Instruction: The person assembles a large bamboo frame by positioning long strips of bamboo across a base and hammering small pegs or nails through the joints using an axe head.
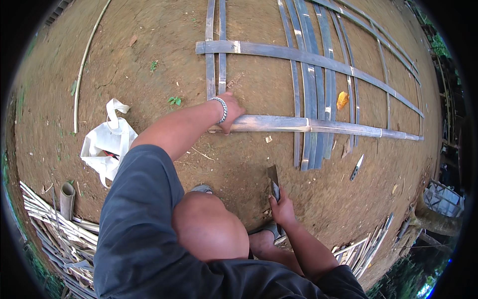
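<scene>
My left hand [230,112], a chain bracelet at its wrist, is closed round the left end of a wide split-bamboo slat [279,123]. That slat lies crosswise on the ground over several thinner bamboo strips [309,89]. Two upright strips [222,65] run away from my left hand, and its fingers hide their near ends. Lower right, my right hand [284,209] is wrapped round the handle of a machete [273,177]. The dark blade points away from me, apart from the bamboo.
A second cross slat [271,51] spans the strips farther off. A small knife [357,167] lies on the dirt at right, and a dry yellow leaf [342,100] among the strips. At left are a white bag [110,142], a bamboo tube [67,201] and piled split sticks [59,224].
</scene>
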The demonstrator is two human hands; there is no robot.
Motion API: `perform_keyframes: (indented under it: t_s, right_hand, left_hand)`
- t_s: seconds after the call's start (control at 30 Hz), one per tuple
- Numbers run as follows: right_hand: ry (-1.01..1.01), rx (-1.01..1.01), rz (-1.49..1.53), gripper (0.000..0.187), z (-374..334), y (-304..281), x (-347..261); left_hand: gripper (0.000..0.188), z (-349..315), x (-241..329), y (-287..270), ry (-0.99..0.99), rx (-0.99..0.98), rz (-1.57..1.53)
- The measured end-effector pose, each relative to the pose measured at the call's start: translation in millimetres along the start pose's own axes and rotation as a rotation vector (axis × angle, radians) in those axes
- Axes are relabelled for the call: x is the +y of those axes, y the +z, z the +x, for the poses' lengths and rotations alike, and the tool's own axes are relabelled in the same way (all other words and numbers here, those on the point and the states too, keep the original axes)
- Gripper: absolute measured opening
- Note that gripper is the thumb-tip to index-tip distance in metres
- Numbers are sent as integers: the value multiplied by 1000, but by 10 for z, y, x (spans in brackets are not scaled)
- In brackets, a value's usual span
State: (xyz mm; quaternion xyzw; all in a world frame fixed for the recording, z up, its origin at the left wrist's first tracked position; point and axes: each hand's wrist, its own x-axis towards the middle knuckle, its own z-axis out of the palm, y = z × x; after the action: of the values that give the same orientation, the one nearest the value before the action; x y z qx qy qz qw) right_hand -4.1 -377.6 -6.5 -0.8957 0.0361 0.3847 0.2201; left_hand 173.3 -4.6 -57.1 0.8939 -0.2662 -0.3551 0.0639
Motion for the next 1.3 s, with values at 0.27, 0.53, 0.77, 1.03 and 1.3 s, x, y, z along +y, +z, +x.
perform_keyframes:
  t_s: [0.27, 0.53, 0.77, 1.03, 1.3]
  right_hand:
    - [17, 3, -18, 61, -79, 37, 93]
    - [32, -32, -27, 61, -62, 19, 60]
    - [29, -27, -34, 62, 1, -6, -10]
    - [30, -2, -11, 61, 30, 40, 0]
    - [8, -17, -18, 59, 53, 53, -49]
  left_hand:
    - [72, 34, 60, -36, 3, -71, -24]
    - [76, 48, 51, -16, 23, -73, -2]
    - [74, 54, 12, 18, 39, -62, -16]
    - [71, 15, 4, -6, 36, -35, -17]
    - [80, -303, -70, 489, 35, 330, -46]
